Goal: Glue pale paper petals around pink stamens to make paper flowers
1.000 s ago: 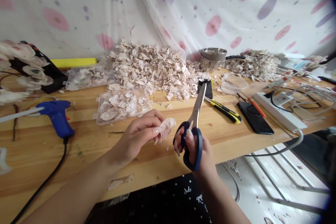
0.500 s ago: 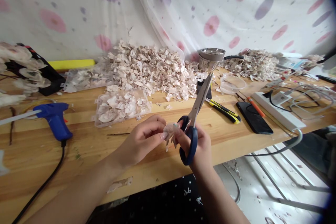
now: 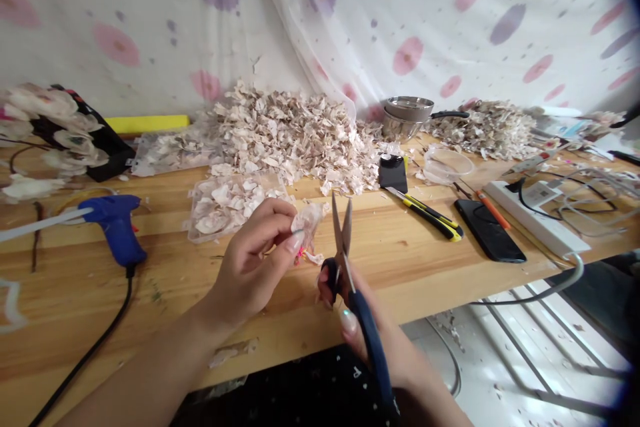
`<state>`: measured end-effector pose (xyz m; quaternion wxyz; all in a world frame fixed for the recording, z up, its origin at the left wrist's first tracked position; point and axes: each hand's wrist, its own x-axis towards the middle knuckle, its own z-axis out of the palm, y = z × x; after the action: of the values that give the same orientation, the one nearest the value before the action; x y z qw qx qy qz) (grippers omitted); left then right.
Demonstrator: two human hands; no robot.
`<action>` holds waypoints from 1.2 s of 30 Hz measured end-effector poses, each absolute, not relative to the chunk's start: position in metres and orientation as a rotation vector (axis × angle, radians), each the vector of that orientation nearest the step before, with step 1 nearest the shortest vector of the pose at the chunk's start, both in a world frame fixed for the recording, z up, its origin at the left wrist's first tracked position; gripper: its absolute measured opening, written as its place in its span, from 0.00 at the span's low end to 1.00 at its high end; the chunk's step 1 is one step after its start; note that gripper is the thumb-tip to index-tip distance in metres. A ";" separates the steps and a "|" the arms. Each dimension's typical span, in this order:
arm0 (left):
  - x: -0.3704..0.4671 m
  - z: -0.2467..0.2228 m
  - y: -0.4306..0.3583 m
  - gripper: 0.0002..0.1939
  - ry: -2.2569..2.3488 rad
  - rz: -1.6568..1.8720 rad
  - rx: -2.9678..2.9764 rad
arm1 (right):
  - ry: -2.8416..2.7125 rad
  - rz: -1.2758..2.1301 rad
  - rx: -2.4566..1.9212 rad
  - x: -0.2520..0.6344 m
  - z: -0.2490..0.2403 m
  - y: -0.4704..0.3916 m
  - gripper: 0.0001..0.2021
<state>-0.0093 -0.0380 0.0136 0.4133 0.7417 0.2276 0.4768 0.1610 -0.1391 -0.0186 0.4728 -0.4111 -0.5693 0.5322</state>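
Between the thumb and fingers of my left hand [image 3: 260, 257] is a thin, pale, translucent petal [image 3: 309, 223], with a bit of bright pink at its lower end. My right hand [image 3: 380, 327] is closed round the dark blue handles of a pair of scissors [image 3: 343, 233]. Their blades point up and stand slightly apart, to the right of the petal and not touching it. Behind my left hand lies a clear plastic box [image 3: 193, 230] of pale petals. A large heap of dried petals [image 3: 300, 133] rises farther back.
At left are a blue glue gun [image 3: 117, 227] with a black cord and some white flowers [image 3: 50, 113]. To the right lie a yellow-black utility knife [image 3: 430, 215], a phone [image 3: 490, 230] and a white power strip [image 3: 535, 217]. A metal pot [image 3: 403, 123] stands at the back.
My hands have moved apart, the left keeping the petal. The scissors have swung from leaning right to upright, and their blades have opened. My right fingers no longer touch the petal.
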 end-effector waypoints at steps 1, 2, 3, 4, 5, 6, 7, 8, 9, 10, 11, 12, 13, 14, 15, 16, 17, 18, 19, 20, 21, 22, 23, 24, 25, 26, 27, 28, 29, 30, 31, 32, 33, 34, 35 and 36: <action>-0.009 0.013 -0.038 0.11 0.574 1.205 1.851 | -1.403 1.309 -1.012 0.160 -0.019 -0.139 0.26; -0.009 0.013 -0.038 0.11 0.573 1.208 1.839 | -1.406 1.315 -1.020 0.158 -0.019 -0.139 0.25; -0.009 0.013 -0.039 0.10 0.571 1.206 1.829 | -1.410 1.316 -1.024 0.156 -0.020 -0.138 0.25; -0.008 0.013 -0.039 0.10 0.565 1.203 1.824 | -1.412 1.315 -1.026 0.155 -0.020 -0.137 0.25; -0.008 0.013 -0.039 0.09 0.561 1.197 1.827 | -1.409 1.315 -1.022 0.153 -0.021 -0.136 0.24; -0.007 0.012 -0.039 0.09 0.559 1.190 1.836 | -1.399 1.317 -1.013 0.152 -0.021 -0.135 0.24; -0.006 0.012 -0.040 0.09 0.561 1.183 1.847 | -1.386 1.319 -1.003 0.151 -0.020 -0.134 0.24; -0.006 0.011 -0.040 0.09 0.563 1.181 1.859 | -1.375 1.319 -0.995 0.150 -0.020 -0.133 0.24; -0.005 0.011 -0.040 0.09 0.566 1.180 1.870 | -1.365 1.321 -0.991 0.149 -0.020 -0.133 0.23; -0.005 0.010 -0.040 0.08 0.568 1.182 1.877 | -1.356 1.327 -0.989 0.149 -0.019 -0.132 0.23; -0.004 0.010 -0.039 0.08 0.569 1.186 1.882 | -1.347 1.334 -0.990 0.149 -0.019 -0.132 0.22; -0.004 0.010 -0.039 0.08 0.570 1.191 1.887 | -1.337 1.342 -0.993 0.149 -0.019 -0.132 0.22; -0.004 0.011 -0.039 0.07 0.573 1.194 1.898 | -1.327 1.352 -0.992 0.149 -0.019 -0.131 0.22; -0.004 0.011 -0.039 0.08 0.578 1.197 1.910 | -1.315 1.361 -0.988 0.149 -0.019 -0.131 0.22; -0.004 0.012 -0.039 0.08 0.583 1.199 1.922 | -1.305 1.366 -0.983 0.148 -0.019 -0.131 0.22; -0.005 0.013 -0.039 0.08 0.585 1.205 1.935 | -1.299 1.371 -0.978 0.148 -0.019 -0.130 0.23; -0.005 0.013 -0.039 0.09 0.584 1.209 1.942 | -1.292 1.376 -0.974 0.148 -0.019 -0.130 0.23; -0.005 0.013 -0.040 0.09 0.580 1.210 1.946 | -1.283 1.384 -0.973 0.147 -0.018 -0.130 0.23; -0.005 0.013 -0.040 0.08 0.575 1.212 1.945 | -1.272 1.393 -0.972 0.147 -0.017 -0.129 0.23; -0.005 0.013 -0.040 0.08 0.573 1.210 1.943 | -1.262 1.402 -0.970 0.146 -0.017 -0.129 0.23; -0.005 0.012 -0.040 0.08 0.576 1.205 1.942 | -1.251 1.406 -0.968 0.146 -0.016 -0.128 0.23; -0.005 0.012 -0.040 0.08 0.579 1.203 1.942 | -1.242 1.407 -0.965 0.145 -0.016 -0.128 0.23; -0.005 0.012 -0.040 0.08 0.585 1.200 1.945 | -1.232 1.408 -0.963 0.144 -0.016 -0.127 0.22; -0.005 0.012 -0.040 0.08 0.588 1.199 1.951 | -1.223 1.411 -0.963 0.144 -0.016 -0.127 0.22; -0.005 0.012 -0.040 0.08 0.587 1.200 1.957 | -1.211 1.416 -0.963 0.144 -0.016 -0.127 0.22; -0.005 0.012 -0.040 0.08 0.583 1.197 1.964 | -1.200 1.420 -0.963 0.144 -0.016 -0.127 0.22; -0.005 0.012 -0.040 0.08 0.576 1.200 1.968 | -1.192 1.424 -0.964 0.144 -0.015 -0.127 0.22; -0.005 0.012 -0.040 0.08 0.571 1.201 1.972 | -1.190 1.427 -0.969 0.145 -0.015 -0.126 0.22; -0.005 0.012 -0.039 0.08 0.566 1.203 1.971 | -1.194 1.425 -0.977 0.146 -0.015 -0.126 0.22; -0.005 0.012 -0.039 0.08 0.563 1.201 1.964 | -1.204 1.417 -0.991 0.147 -0.014 -0.126 0.22; -0.005 0.012 -0.039 0.08 0.562 1.195 1.954 | -1.218 1.407 -1.012 0.149 -0.013 -0.126 0.22; -0.005 0.012 -0.039 0.08 0.561 1.186 1.942 | -1.234 1.399 -1.036 0.151 -0.013 -0.126 0.22; -0.006 0.013 -0.039 0.09 0.560 1.179 1.931 | -1.247 1.392 -1.059 0.153 -0.012 -0.126 0.22; -0.006 0.013 -0.039 0.09 0.559 1.173 1.922 | -1.256 1.388 -1.077 0.155 -0.011 -0.126 0.21; -0.007 0.013 -0.039 0.10 0.557 1.170 1.917 | -1.259 1.393 -1.089 0.158 -0.010 -0.126 0.21; -0.007 0.014 -0.040 0.10 0.555 1.166 1.916 | -1.257 1.407 -1.096 0.160 -0.010 -0.127 0.21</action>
<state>-0.0069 -0.0399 0.0138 0.4038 0.7586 0.2198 0.4617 0.1599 -0.1266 -0.0098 0.4616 -0.4456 -0.5112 0.5719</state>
